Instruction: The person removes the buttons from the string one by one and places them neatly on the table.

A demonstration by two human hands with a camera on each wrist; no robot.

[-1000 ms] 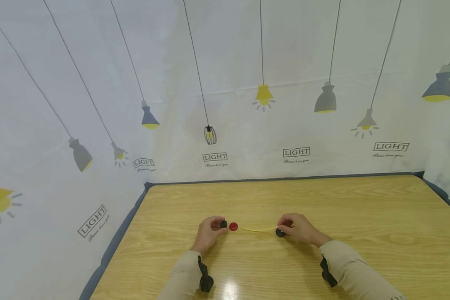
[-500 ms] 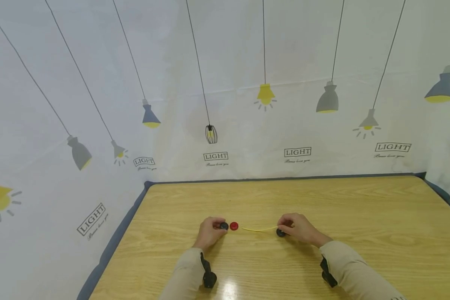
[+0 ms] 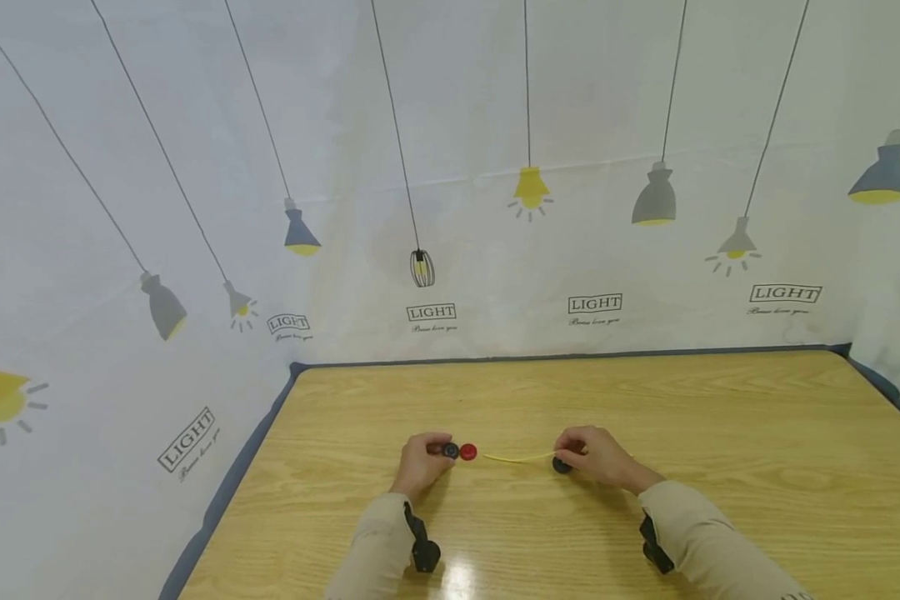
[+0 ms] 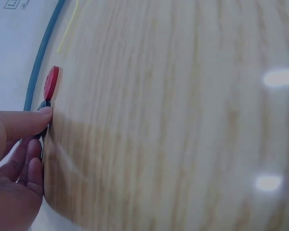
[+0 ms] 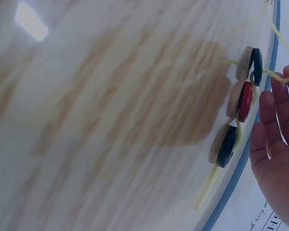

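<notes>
At the left, my left hand (image 3: 422, 462) pinches a dark button (image 3: 450, 451) between thumb and fingertips, its face turned up towards the head camera. Right beside it a red button (image 3: 468, 452) lies on the wooden table; the left wrist view shows that red button (image 4: 51, 83) just beyond my thumb. A yellow string (image 3: 513, 460) stretches from near the red button to my right hand (image 3: 594, 454), whose fingertips pinch it. Near those fingers the right wrist view shows a dark button (image 5: 256, 66), another red button (image 5: 245, 102) and a second dark button (image 5: 227, 147) threaded on the string.
The wooden table (image 3: 495, 533) has a blue edge along its back and left. Behind and beside it hangs a pale wall covering (image 3: 480, 225) printed with lamps. Black wrist straps (image 3: 424, 546) sit at both sleeves.
My left hand has shifted slightly to the right and turned its dark button, so more of the face shows. My right hand and the string have stayed nearly still.
</notes>
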